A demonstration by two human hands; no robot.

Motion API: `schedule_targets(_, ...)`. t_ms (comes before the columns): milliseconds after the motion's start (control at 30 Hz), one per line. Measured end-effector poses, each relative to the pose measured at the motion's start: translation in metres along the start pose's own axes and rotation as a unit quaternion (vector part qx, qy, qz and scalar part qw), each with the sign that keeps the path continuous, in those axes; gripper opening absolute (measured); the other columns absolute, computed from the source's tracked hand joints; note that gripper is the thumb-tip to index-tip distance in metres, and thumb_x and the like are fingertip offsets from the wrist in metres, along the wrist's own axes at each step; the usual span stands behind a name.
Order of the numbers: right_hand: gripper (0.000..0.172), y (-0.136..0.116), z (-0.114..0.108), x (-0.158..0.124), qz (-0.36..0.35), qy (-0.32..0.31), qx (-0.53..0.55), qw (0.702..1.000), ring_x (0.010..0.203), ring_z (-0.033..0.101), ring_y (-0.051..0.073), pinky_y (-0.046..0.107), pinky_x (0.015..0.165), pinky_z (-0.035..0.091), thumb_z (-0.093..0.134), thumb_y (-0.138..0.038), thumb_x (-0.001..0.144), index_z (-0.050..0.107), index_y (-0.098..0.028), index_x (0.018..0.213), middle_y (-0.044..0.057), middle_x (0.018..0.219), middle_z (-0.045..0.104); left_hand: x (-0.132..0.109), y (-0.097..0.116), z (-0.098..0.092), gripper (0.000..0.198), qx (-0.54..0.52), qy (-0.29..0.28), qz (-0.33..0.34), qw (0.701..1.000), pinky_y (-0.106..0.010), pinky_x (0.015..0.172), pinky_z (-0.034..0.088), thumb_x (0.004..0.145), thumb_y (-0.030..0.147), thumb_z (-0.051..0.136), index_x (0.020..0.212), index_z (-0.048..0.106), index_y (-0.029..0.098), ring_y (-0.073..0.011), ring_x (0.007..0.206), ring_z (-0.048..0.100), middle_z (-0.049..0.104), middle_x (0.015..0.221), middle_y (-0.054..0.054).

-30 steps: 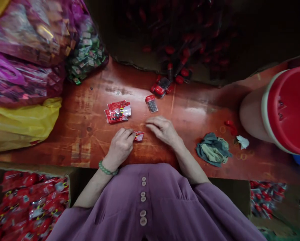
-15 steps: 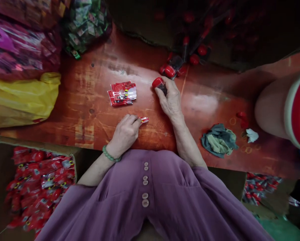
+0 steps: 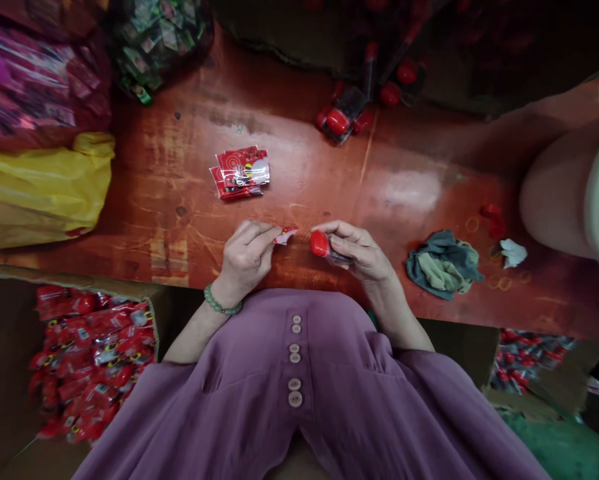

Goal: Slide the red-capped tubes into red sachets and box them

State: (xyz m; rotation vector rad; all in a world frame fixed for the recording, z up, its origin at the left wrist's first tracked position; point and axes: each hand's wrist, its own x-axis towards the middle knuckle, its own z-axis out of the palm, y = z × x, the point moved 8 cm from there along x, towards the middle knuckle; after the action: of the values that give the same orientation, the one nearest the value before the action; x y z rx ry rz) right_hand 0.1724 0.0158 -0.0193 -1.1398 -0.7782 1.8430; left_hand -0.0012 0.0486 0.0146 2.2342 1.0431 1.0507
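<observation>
Fingers of my right hand close around the red-capped vial, its long axis lying crosswise, cap pointing left at the small red packet pinched just beside it in my left hand, over the table.

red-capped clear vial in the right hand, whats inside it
Of the small red-capped clear plastic vial only the cap and a sliver of body show. The right hand wraps the rest, so its contents are hidden.
</observation>
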Motion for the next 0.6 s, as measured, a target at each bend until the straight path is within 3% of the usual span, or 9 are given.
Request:
schedule_targets(100, 0.037, 0.004, 0.004, -0.002, 0.015, -0.005, 0.015, 1.0, 0.045, 0.033, 0.004, 0.018, 0.039, 0.019, 0.074, -0.045, 0.082, 0.067, -0.019, 0.107, -0.006, 0.064, 0.053, -0.002, 0.001, -0.006, 0.014, -0.025, 0.04, 0.0, 0.999, -0.027, 0.072, 0.052, 0.087, 0.01, 0.065, 0.093, 0.074, 0.019, -0.0137, 0.074, 0.065, 0.073, 0.081, -0.004)
schedule_targets(267, 0.045, 0.002, 0.013, -0.007, 0.031, -0.053, 0.031, 0.998, 0.046, 0.028, 0.005, 0.018, 0.043, 0.019, 0.073, -0.038, 0.085, 0.059, -0.022, 0.124, -0.011, 0.058, 0.039, -0.002, 0.006, -0.008, 0.014, -0.024, 0.044, 0.037, 0.998, -0.028, 0.072, 0.054, 0.086, 0.011, 0.067, 0.096, 0.073, 0.02, -0.0138, 0.076, 0.067, 0.075, 0.084, -0.003)
schedule_targets(600, 0.049, 0.011, 0.02, 0.004, 0.112, -0.137, -0.013, 0.984, 0.046, 0.033, 0.004, 0.017, 0.043, 0.021, 0.071, -0.039, 0.085, 0.054, -0.021, 0.127, -0.009, 0.063, 0.05, 0.0, 0.018, -0.008, 0.022, -0.04, 0.011, 0.103, 0.994, -0.029, 0.075, 0.056, 0.086, 0.008, 0.066, 0.104, 0.069, 0.019, -0.0151, 0.082, 0.067, 0.075, 0.089, -0.005)
